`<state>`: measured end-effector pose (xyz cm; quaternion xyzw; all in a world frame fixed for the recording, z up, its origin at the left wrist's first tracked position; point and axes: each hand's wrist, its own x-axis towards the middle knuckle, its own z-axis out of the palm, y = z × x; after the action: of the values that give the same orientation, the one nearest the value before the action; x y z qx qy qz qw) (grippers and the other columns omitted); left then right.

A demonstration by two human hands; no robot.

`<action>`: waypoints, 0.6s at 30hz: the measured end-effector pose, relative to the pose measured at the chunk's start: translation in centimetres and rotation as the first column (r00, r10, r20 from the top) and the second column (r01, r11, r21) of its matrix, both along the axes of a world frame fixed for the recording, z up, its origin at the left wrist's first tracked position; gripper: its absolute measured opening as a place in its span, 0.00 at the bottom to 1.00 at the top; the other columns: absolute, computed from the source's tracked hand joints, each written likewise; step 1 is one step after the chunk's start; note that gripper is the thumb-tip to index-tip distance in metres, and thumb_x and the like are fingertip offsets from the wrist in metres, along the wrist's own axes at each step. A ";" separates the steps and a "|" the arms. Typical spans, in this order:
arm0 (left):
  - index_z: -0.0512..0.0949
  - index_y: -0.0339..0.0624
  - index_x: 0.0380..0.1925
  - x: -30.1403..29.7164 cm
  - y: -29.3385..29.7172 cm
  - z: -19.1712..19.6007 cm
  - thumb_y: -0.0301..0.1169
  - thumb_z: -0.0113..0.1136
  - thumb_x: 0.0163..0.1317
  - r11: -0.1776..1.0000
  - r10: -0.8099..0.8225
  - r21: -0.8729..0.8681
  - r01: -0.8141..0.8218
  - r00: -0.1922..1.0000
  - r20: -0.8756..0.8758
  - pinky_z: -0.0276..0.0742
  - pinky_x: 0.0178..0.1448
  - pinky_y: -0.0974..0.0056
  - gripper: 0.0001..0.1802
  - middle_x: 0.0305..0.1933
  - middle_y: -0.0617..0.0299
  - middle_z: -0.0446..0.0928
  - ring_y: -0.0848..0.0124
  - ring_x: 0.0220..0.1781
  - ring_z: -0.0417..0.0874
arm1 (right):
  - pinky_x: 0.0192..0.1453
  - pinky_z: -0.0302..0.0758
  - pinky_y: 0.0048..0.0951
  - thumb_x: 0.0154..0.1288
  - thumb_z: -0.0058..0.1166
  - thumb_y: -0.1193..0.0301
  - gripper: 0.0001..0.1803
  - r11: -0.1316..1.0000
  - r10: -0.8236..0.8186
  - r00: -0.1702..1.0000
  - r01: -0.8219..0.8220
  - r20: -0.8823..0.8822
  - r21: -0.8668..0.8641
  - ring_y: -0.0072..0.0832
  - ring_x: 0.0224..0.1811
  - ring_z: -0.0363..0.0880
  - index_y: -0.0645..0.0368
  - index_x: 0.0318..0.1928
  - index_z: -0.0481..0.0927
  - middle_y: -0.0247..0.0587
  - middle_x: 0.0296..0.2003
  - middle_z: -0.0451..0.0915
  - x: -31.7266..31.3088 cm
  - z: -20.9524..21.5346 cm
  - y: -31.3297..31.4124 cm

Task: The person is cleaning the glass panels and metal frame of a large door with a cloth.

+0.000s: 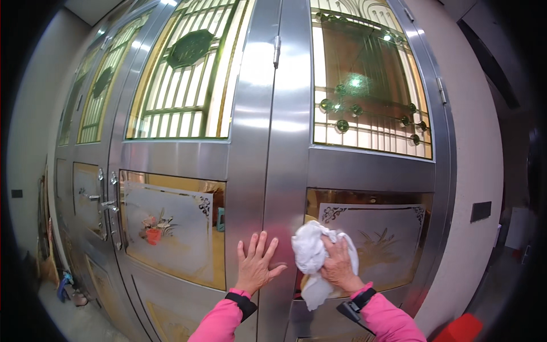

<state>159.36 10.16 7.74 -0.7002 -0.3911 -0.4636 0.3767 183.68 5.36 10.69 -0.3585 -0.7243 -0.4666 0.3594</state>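
Brushed silver-grey steel doors [288, 142], tall and framed in panels, fill the view as a person in pink sleeves [219, 319] and black wristbands works with both bare hands. The right hand [341, 266] grips a crumpled white cloth [310, 248], its fingers curled over the fabric against the left part of a gold-edged, frosted decorative panel [376, 239]. The cloth is bunched into a thick, rounded wad on the left, with soft folds and a loose tail hanging below the hand. The left hand [256, 268] is open and empty, fingers spread across the bare steel at the vertical seam, just left of the cloth. Beneath the cloth, the panel shows dark scrollwork corners and a golden leafy plant motif on a pale, cloudy ground. To the left, a matching frosted panel [176, 228] bears a red flowerpot design; above, green-tinted barred glass windows [188, 102] catch the light.
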 end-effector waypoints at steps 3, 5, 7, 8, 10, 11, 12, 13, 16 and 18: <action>0.60 0.57 0.64 0.0 -0.8 0.4 0.63 0.53 0.50 0.999 0.032 -0.014 -0.033 0.999 -0.007 0.37 0.69 0.41 0.43 0.71 0.56 0.48 0.59 0.73 0.46 | 0.65 0.50 0.62 0.46 0.58 0.61 0.18 0.994 -0.101 0.995 0.101 -0.016 0.039 0.51 0.64 0.58 0.52 0.40 0.82 0.45 0.60 0.64 4.7 -1.5 -1.2; 0.59 0.57 0.64 0.0 -1.2 0.5 0.62 0.53 0.51 0.999 0.049 -0.021 -0.050 0.999 -0.020 0.39 0.68 0.41 0.43 0.72 0.56 0.48 0.59 0.73 0.45 | 0.67 0.49 0.60 0.47 0.57 0.64 0.25 0.988 -0.137 0.985 0.144 -0.109 0.051 0.53 0.65 0.56 0.56 0.49 0.78 0.47 0.60 0.63 8.9 -2.5 -2.1; 0.58 0.56 0.65 0.2 -1.7 0.6 0.62 0.54 0.51 0.996 0.083 -0.030 -0.084 0.996 -0.024 0.41 0.68 0.40 0.44 0.72 0.55 0.47 0.59 0.73 0.45 | 0.69 0.47 0.56 0.50 0.54 0.66 0.35 0.960 -0.280 0.914 0.273 -0.294 -0.067 0.56 0.65 0.54 0.65 0.60 0.65 0.55 0.62 0.60 14.1 -3.8 -2.8; 0.57 0.57 0.65 0.1 -2.0 0.7 0.61 0.53 0.52 0.993 0.091 -0.072 -0.093 0.995 -0.027 0.42 0.68 0.39 0.43 0.72 0.56 0.47 0.59 0.74 0.44 | 0.69 0.47 0.54 0.52 0.52 0.68 0.36 0.934 -0.357 0.842 0.330 -0.405 -0.137 0.57 0.65 0.54 0.68 0.62 0.59 0.59 0.62 0.59 16.3 -4.4 -3.5; 0.53 0.55 0.67 0.0 -2.4 0.6 0.60 0.55 0.51 0.987 0.087 -0.135 -0.092 0.995 -0.042 0.42 0.67 0.37 0.46 0.73 0.55 0.43 0.57 0.74 0.41 | 0.70 0.45 0.52 0.55 0.48 0.70 0.36 0.927 -0.366 0.694 0.327 -0.621 -0.181 0.59 0.64 0.53 0.71 0.63 0.54 0.64 0.60 0.58 20.5 -5.7 -4.7; 0.53 0.55 0.67 0.1 -2.9 0.8 0.60 0.55 0.51 0.983 0.109 -0.146 -0.114 0.993 -0.043 0.42 0.67 0.37 0.46 0.73 0.55 0.43 0.57 0.74 0.41 | 0.70 0.44 0.53 0.57 0.46 0.70 0.34 0.948 -0.292 0.620 0.286 -0.728 -0.137 0.60 0.64 0.53 0.71 0.63 0.55 0.66 0.59 0.58 23.0 -6.3 -4.6; 0.51 0.54 0.67 1.2 -3.1 1.5 0.59 0.57 0.50 0.978 0.072 -0.191 -0.081 0.996 -0.056 0.41 0.67 0.37 0.48 0.73 0.54 0.41 0.56 0.74 0.40 | 0.68 0.49 0.51 0.58 0.45 0.70 0.31 0.822 -0.462 0.564 0.562 -0.685 -0.092 0.59 0.62 0.56 0.71 0.60 0.58 0.66 0.56 0.62 30.1 -9.4 -3.4; 0.50 0.54 0.68 2.5 -3.0 2.0 0.59 0.58 0.48 0.970 0.027 -0.240 -0.043 0.997 -0.072 0.41 0.67 0.36 0.50 0.73 0.53 0.40 0.55 0.74 0.39 | 0.67 0.53 0.50 0.59 0.44 0.70 0.27 0.614 -0.615 0.450 0.788 -0.647 -0.035 0.59 0.60 0.59 0.71 0.58 0.62 0.65 0.54 0.65 35.8 -12.6 -2.6; 0.46 0.52 0.68 1.1 -4.1 1.5 0.53 0.64 0.46 0.944 0.083 -0.316 -0.098 0.995 -0.060 0.43 0.68 0.36 0.54 0.73 0.52 0.37 0.53 0.74 0.37 | 0.58 0.64 0.47 0.59 0.45 0.70 0.21 0.836 -0.520 0.278 0.358 -0.808 -0.415 0.57 0.54 0.67 0.71 0.51 0.69 0.64 0.48 0.70 29.3 -8.0 -4.1; 0.44 0.51 0.69 1.3 -4.6 1.9 0.48 0.66 0.45 0.934 0.038 -0.353 -0.055 0.998 -0.053 0.44 0.68 0.37 0.55 0.73 0.52 0.36 0.52 0.75 0.36 | 0.54 0.66 0.47 0.59 0.46 0.71 0.18 0.845 -0.477 0.323 0.423 -0.817 -0.327 0.56 0.51 0.69 0.70 0.48 0.71 0.63 0.46 0.71 28.7 -9.5 -2.3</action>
<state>160.70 5.54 9.62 -0.7574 -0.4761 -0.3606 0.2639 212.37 3.06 1.23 -0.7403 -0.3181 -0.2760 0.5240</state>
